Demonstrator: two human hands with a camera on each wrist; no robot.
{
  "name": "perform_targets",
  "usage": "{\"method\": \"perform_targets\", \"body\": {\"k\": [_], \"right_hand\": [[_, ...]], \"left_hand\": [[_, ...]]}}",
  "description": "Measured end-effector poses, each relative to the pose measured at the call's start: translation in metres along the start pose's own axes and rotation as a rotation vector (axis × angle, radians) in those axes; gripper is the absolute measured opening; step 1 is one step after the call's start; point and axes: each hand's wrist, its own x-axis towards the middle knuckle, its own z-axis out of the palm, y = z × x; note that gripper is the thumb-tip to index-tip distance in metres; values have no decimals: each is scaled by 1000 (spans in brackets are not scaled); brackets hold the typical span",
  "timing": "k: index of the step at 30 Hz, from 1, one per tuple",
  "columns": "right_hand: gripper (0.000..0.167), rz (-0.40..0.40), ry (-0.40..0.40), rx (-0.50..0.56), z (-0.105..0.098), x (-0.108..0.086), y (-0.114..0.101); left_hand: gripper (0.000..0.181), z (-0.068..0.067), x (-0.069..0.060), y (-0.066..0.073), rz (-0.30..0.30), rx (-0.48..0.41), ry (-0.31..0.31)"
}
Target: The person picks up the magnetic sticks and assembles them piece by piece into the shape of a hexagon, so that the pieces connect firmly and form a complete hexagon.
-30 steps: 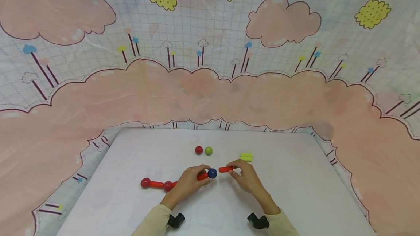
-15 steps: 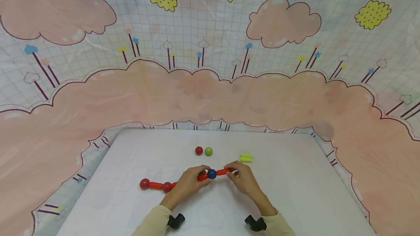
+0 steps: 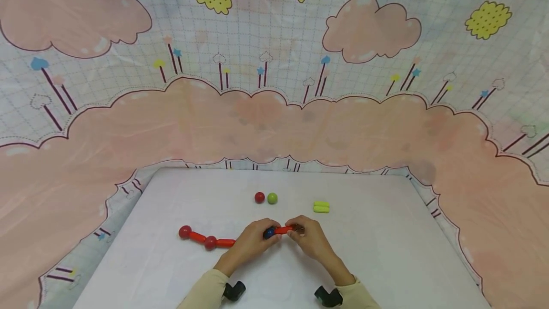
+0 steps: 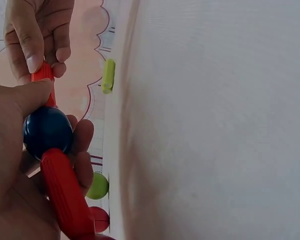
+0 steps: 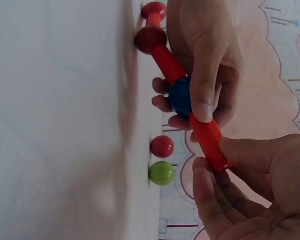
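My left hand [image 3: 248,243] grips a blue ball [image 4: 47,134], its thumb lying on a red rod [image 5: 210,145] that joins the ball's right side. That rod's far end is pinched between thumb and fingers of my right hand [image 3: 316,242]. From the ball's other side another red rod [image 4: 64,192] runs off to the left. It belongs to a chain with a middle red ball [image 3: 210,242], a further red rod [image 3: 198,237] and an end red ball [image 3: 185,232]. The left hand hides part of this chain in the head view.
Farther back on the white table [image 3: 377,232] lie a loose red ball [image 3: 259,197] and a green ball [image 3: 272,198], side by side. To their right are two yellow-green rods [image 3: 321,207]. A cloud-patterned cloth [image 3: 257,123] hangs behind the table.
The right hand's red rod has come left to meet the blue ball. The left hand's grip has shifted onto the ball, and the chain's left end has swung slightly left and up.
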Motion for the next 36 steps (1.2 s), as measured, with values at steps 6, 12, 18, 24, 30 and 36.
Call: {"method": "perform_targets", "body": {"k": [6, 12, 18, 24, 30, 36], "right_hand": [[16, -28, 34, 15, -7, 4, -4], [16, 4, 81, 17, -17, 16, -5], [17, 35, 119, 23, -20, 37, 0], [22, 25, 90, 32, -12, 58, 12], [25, 78, 65, 59, 2, 72, 22], [34, 110, 39, 49, 16, 86, 28]], "left_hand": [[25, -3, 0, 0, -13, 11, -9], [27, -5, 0, 0, -30, -2, -16], [29, -7, -1, -1, -45, -14, -16], [30, -8, -2, 0, -46, -21, -15], [31, -7, -4, 0, -65, -38, -31], [32, -8, -5, 2, -83, -47, -36]]}}
